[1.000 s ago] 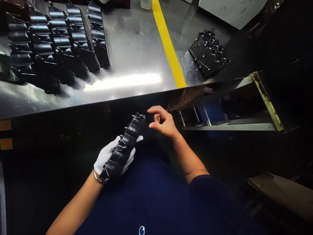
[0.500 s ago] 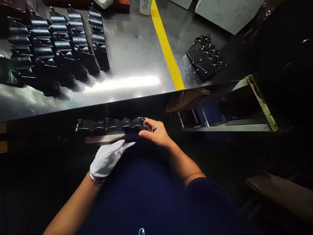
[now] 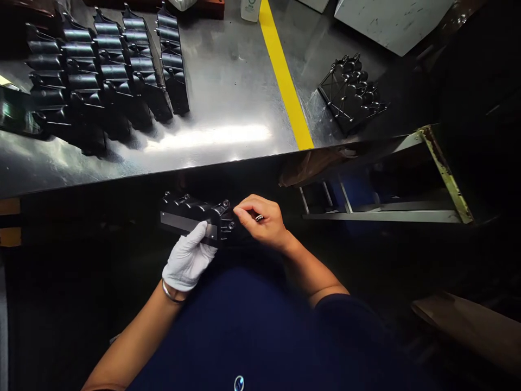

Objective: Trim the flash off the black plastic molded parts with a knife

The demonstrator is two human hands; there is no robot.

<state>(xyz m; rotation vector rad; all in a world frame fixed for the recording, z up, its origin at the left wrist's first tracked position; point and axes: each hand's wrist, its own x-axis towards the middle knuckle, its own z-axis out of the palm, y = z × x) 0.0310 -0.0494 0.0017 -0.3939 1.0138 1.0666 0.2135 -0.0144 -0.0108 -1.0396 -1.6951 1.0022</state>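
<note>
My left hand [image 3: 189,259], in a white glove, is closed on a black moulded plastic part [image 3: 191,209] in front of my body. Its thumb lies across the flat strip along the part's near side. The part has rounded humps on top and small ringed bosses at its right end. Just off that end is my bare right hand [image 3: 262,220], fingers pinched together. A small shiny metallic thing [image 3: 259,218] shows among its curled fingers; I cannot tell what it is. Several similar black parts [image 3: 118,70] stand in a row on the metal table [image 3: 228,98].
Yellow tape [image 3: 285,81] crosses the tabletop. Right of it lies another black part [image 3: 352,92], showing ribs. A white bottle [image 3: 249,10] and a pale box [image 3: 393,21] stand at the back. Below the table edge on the right is a metal frame [image 3: 391,214].
My right hand has let go of the part's right end and now pinches beside it. My left hand has closed its thumb over the part, which has tilted, its right end turned toward me.
</note>
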